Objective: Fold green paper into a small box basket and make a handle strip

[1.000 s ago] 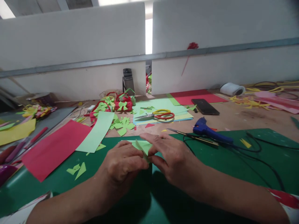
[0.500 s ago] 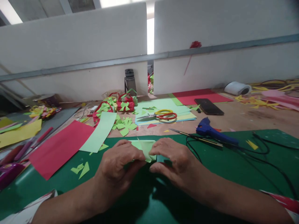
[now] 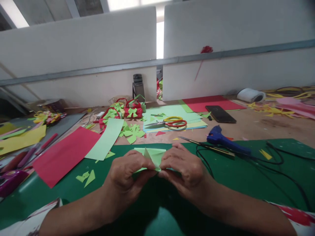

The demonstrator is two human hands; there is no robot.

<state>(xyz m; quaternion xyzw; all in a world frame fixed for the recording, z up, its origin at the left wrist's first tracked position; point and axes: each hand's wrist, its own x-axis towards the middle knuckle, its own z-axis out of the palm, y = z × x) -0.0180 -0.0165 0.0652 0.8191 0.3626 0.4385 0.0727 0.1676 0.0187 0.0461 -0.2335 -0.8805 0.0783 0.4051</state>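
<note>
A folded piece of light green paper (image 3: pixel 155 155) is held up over the green cutting mat (image 3: pixel 246 186), with a flap standing up in its middle. My left hand (image 3: pixel 131 168) pinches its near edge from the left, thumb below and fingers above. From the right, my right hand (image 3: pixel 183 167) pinches the same edge, its thumb and fingertips almost meeting the left ones. Parts of the paper are hidden behind the fingers of both hands.
Beyond the hands lie scissors (image 3: pixel 169 122) on paper sheets, a craft knife (image 3: pixel 209 147), a blue glue gun (image 3: pixel 226 141) with its cable, and a phone (image 3: pixel 220 114). A red sheet (image 3: pixel 66 154) and green scraps (image 3: pixel 86 177) are on the left. A bottle (image 3: pixel 138 87) stands behind.
My right thumb and fingers, parted before, have closed on the paper's near edge. Both hands' fingertips are now closer together at the middle.
</note>
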